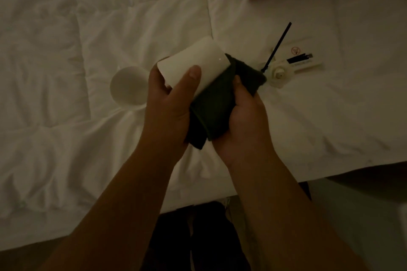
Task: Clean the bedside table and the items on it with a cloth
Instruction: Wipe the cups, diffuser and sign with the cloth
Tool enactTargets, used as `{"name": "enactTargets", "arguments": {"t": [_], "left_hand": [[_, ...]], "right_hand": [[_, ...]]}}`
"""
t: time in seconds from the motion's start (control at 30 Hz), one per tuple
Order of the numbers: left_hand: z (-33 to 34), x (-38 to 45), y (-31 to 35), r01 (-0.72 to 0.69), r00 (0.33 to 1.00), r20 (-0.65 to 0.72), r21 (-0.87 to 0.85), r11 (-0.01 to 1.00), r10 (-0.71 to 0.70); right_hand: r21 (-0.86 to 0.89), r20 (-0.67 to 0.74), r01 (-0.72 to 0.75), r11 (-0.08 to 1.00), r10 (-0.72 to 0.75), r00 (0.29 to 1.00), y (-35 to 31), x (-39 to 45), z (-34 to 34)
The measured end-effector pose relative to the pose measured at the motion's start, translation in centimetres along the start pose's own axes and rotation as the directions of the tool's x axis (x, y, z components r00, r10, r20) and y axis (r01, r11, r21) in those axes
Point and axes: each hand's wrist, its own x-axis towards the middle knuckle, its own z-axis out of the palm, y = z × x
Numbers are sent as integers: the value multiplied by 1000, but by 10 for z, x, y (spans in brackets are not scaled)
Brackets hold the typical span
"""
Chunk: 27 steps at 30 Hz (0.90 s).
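While the left hand (174, 99) grips the smooth white cup (193, 66) above the white quilted bed (66, 72), the right hand (242, 114) clutches the dark cloth (218, 103) against it (best to rotate the cup steadily).
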Motion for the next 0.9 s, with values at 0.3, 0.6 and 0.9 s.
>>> {"name": "enactTargets", "arguments": {"t": [0.3,0.6,0.9], "left_hand": [[1,38,16,-205,974,73,685,700,213],[-3,57,-28,-269,951,295,938,-220,97],[75,28,-81,-346,937,333,837,423,107]], "right_hand": [[-143,-75,-59,988,49,996,10,-17,-28],[-26,-231,94,995,-97,968,-24,-34,-73],[28,-342,231,973,-208,917,-71,-27,-105]]}}
